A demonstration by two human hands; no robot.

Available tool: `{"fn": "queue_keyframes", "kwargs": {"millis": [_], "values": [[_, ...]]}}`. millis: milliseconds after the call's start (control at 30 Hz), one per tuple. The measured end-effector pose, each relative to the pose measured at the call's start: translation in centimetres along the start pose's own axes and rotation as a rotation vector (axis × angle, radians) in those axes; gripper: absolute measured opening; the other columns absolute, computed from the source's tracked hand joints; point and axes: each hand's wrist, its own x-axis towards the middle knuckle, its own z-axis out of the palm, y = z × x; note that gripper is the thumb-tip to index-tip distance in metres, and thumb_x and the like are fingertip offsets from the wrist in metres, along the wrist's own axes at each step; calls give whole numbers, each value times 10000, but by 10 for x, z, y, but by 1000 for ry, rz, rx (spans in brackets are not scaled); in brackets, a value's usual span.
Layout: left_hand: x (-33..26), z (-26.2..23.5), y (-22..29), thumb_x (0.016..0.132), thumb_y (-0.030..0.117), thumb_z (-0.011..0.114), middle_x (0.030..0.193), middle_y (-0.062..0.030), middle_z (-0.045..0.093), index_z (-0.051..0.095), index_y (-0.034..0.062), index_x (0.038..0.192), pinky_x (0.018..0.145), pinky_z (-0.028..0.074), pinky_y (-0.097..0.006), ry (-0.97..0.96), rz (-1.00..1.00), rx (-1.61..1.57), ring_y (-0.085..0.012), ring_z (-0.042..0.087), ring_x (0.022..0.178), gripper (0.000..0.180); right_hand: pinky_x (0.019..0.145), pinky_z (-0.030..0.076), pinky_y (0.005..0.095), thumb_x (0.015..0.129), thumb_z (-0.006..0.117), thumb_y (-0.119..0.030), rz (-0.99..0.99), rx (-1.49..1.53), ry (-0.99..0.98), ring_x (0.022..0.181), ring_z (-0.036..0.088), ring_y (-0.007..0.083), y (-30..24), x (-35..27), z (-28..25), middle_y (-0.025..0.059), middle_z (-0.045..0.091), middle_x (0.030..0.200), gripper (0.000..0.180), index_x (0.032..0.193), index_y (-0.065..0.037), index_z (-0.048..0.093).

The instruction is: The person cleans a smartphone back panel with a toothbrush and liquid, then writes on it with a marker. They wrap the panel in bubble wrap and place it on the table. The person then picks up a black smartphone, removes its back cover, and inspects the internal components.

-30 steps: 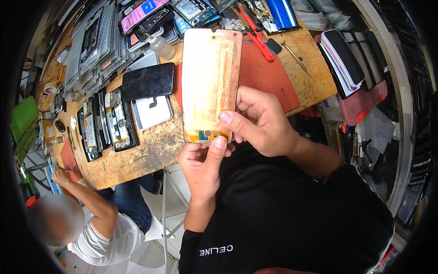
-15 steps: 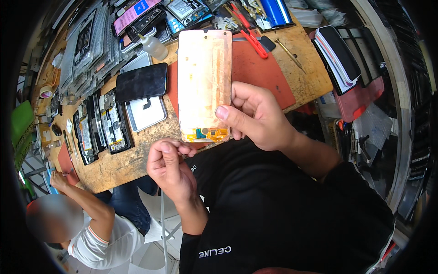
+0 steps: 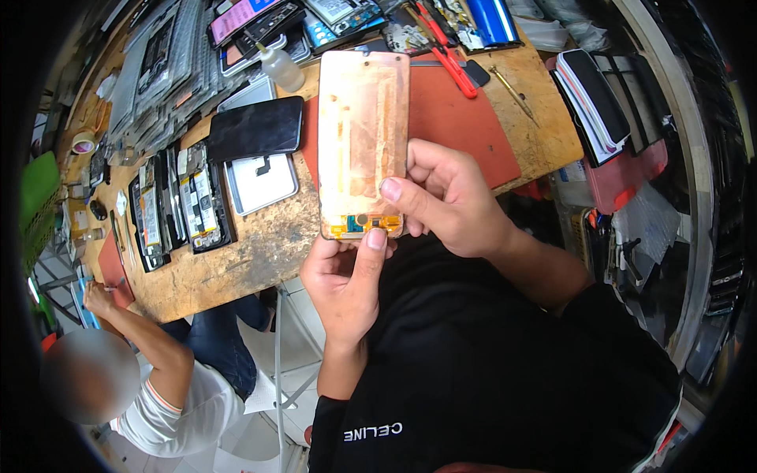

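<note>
A phone screen panel is held up over the table's front edge, its copper-coloured back facing me. An orange flex circuit runs along its bottom end. My right hand grips the panel's lower right side, thumb on the back and fingers behind. At the bottom edge my left hand pinches the panel, its thumb lying over the flex circuit and its fingers curled underneath. Behind the panel lies a red work mat, and to its left a black phone screen rests on a white phone tray.
Opened phones lie left on the wooden table. Farther back are a clear squeeze bottle, red-handled pliers and a brass screwdriver. Stacked wrapped panels fill the back left. A co-worker sits at lower left.
My left hand has risen to the right and taken hold of the panel's bottom edge. The view has shifted slightly, while my right hand keeps its grip.
</note>
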Motion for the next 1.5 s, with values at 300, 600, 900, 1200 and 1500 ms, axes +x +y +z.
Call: {"fn": "queue_keyframes", "kwargs": {"millis": [300, 600, 900, 1200, 1500], "values": [[4, -15, 7, 1047, 77, 704, 981, -94, 761, 703, -56, 1190, 790, 562, -267, -87, -88, -54, -119, 692, 826, 194, 563, 445, 195, 1088, 639, -145, 65, 74, -49, 640, 553, 21, -5, -1, -8, 25, 702, 903, 159, 1133, 7, 645], [10, -34, 8, 1074, 112, 667, 793, -75, 696, 654, -17, 960, 747, 554, -291, 3, -19, 0, -138, 667, 738, 173, 554, 445, 190, 1096, 632, -173, 121, 65, -20, 620, 537, 19, 3, -1, -10, 12, 685, 883, 190, 1167, 3, 644], [23, -36, 5, 1154, 233, 503, 738, -66, 587, 602, 8, 862, 706, 544, -319, 8, 126, -63, -181, 645, 724, 382, 582, 455, 181, 1103, 620, -185, 93, 103, -12, 676, 551, 9, 2, -4, -17, -6, 678, 917, 199, 1192, -9, 646], [9, -5, 1, 1025, 77, 737, 973, -57, 744, 695, -14, 1152, 817, 539, -252, -47, -36, 13, -92, 673, 863, 162, 590, 455, 195, 1106, 617, -182, 36, 65, -32, 711, 572, 12, 3, -3, -11, 19, 719, 966, 203, 1192, 0, 645], [24, -20, 15, 1078, 145, 671, 915, -62, 736, 698, -22, 1150, 762, 549, -259, -144, -107, 92, -103, 676, 808, 184, 591, 457, 205, 1101, 618, -165, 39, -22, -58, 680, 559, 21, -9, 13, -17, 15, 710, 905, 192, 1162, 9, 672]]}}
